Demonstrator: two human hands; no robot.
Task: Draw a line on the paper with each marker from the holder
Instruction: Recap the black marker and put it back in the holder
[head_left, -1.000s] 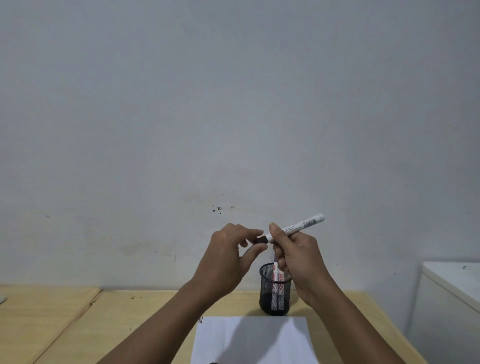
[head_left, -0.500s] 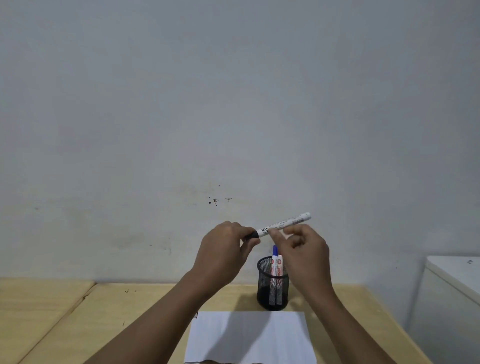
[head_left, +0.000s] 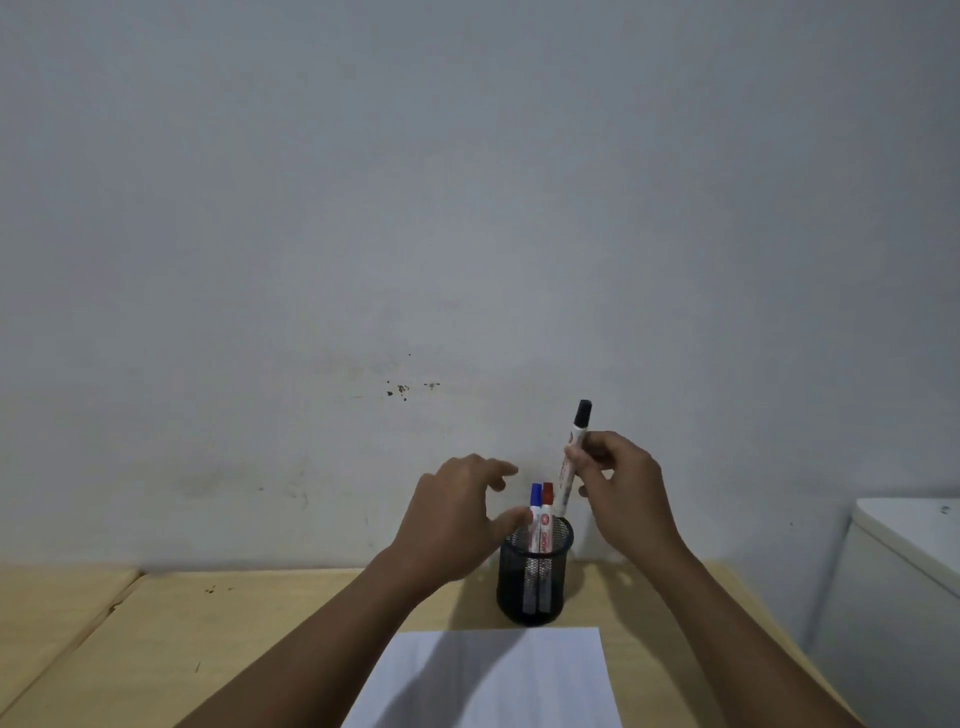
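Note:
My right hand holds a white marker with a black cap nearly upright, cap on top, its lower end just above the rim of the black mesh holder. Two markers stand inside the holder, one blue-capped and one red-capped. My left hand hovers just left of the holder, fingers spread and holding nothing, thumb close to the blue marker. A white sheet of paper lies on the wooden table in front of the holder.
A plain grey wall rises right behind the table. A white cabinet or appliance stands at the right, beside the table's edge. A seam in the tabletop runs along the left side.
The left hand let go of the black marker's cap end and dropped toward the holder. The right hand swung the marker from nearly level to upright, cap up, above the holder.

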